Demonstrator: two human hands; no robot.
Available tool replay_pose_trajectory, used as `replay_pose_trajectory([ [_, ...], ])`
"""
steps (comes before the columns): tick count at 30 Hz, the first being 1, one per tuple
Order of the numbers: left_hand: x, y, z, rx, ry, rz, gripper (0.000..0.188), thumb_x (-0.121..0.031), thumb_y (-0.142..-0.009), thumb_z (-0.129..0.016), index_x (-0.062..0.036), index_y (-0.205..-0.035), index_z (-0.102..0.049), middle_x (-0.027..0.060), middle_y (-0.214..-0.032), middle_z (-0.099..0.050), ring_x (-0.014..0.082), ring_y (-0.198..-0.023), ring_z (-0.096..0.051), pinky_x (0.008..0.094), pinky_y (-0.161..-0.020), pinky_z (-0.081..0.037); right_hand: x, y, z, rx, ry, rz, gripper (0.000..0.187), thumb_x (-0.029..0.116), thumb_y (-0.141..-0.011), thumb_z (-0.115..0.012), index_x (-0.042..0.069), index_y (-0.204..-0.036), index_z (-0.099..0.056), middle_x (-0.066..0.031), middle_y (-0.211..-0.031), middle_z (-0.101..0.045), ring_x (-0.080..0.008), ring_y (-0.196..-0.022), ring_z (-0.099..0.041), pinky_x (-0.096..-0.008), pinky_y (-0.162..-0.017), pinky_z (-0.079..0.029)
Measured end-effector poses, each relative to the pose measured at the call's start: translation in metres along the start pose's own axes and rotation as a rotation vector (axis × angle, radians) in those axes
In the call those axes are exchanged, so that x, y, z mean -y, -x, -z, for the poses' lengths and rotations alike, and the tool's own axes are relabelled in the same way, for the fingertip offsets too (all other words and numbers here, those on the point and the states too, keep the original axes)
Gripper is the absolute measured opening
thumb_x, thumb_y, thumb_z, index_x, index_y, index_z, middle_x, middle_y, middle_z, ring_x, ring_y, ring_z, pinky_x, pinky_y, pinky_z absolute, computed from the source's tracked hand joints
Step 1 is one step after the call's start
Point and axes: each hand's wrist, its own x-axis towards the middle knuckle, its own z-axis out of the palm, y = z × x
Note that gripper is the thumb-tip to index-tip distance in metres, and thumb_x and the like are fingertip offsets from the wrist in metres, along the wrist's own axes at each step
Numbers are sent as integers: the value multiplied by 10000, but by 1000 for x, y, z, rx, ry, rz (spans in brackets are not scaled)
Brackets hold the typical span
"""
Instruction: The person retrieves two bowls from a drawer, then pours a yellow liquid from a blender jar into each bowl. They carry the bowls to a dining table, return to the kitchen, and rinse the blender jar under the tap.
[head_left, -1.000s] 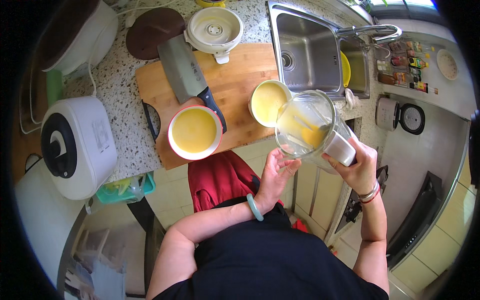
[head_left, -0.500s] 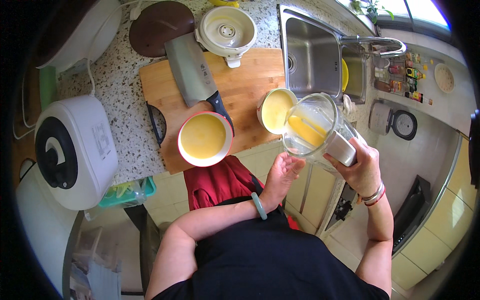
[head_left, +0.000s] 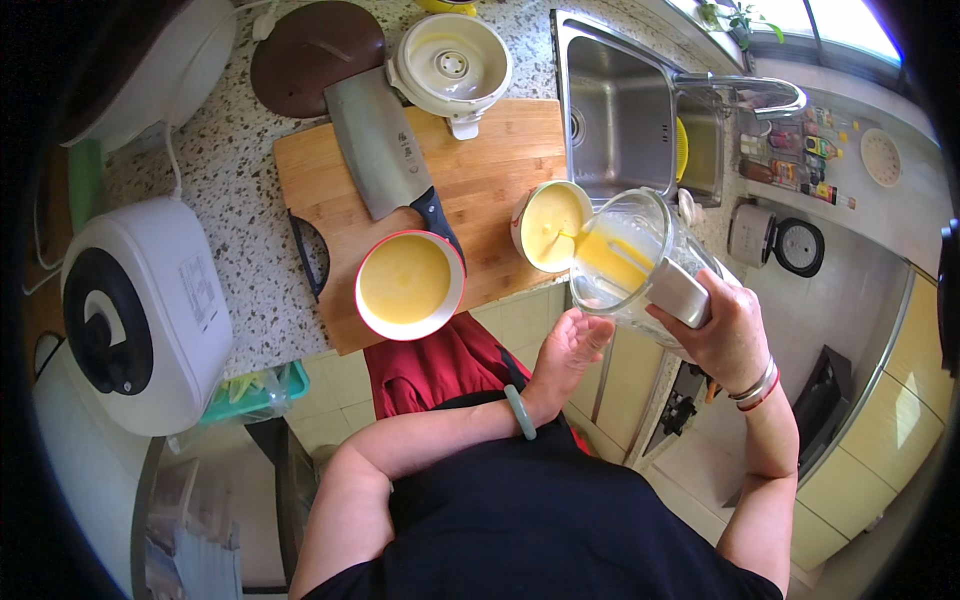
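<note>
Just off the front right corner of the tan wooden cutting board [head_left: 490, 180], a clear pale-handled jug [head_left: 655, 240] tips yellow liquid [head_left: 612, 258] into a round white-rimmed bowl [head_left: 517, 232]; the right hand [head_left: 728, 335] clasps the jug; the left hand [head_left: 565, 365], thumb and fingers apart, hovers beside it.

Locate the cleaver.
In the head view, upper left of centre, the cleaver lies on the board, handle beside the red-rimmed bowl, blade jutting past the far edge.
</note>
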Motion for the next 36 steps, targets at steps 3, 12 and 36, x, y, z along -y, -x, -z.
replay_pose_trajectory([
  [3, -1, 0, -2, 13, -1, 1, 571, -522, -839, -689, -85, -1152, -497, 4, -1083, -581, 97, -988, -570, 260, -835, -465, -1, -2, 2, 23, 31, -1, 374, 269, -728, -823, 21, -744, -545, -159, -636, -580, -342, -595, -592, -387, -565, -480],
  [12, -3, 0, -2, 31, 15, 9, 572, -459, -865, -695, -90, -1242, -474, 13, -1128, -583, 92, -984, -566, 259, -833, -466, 4, -9, 9, 65, 107, 24, 394, 318, -746, -803, 33, -752, -532, -149, -601, -587, -336, -596, -620, -395, -566, -492],
  [36, -21, 3, -3, 106, 44, 37, 635, -401, -867, -716, -79, -1335, -432, 19, -1161, -550, 100, -1032, -540, 258, -854, -454, 22, -25, 20, 168, 182, -52, 407, 374, -749, -784, 29, -773, -568, -189, -678, -628, -377, -698, -643, -428, -637, -515],
])
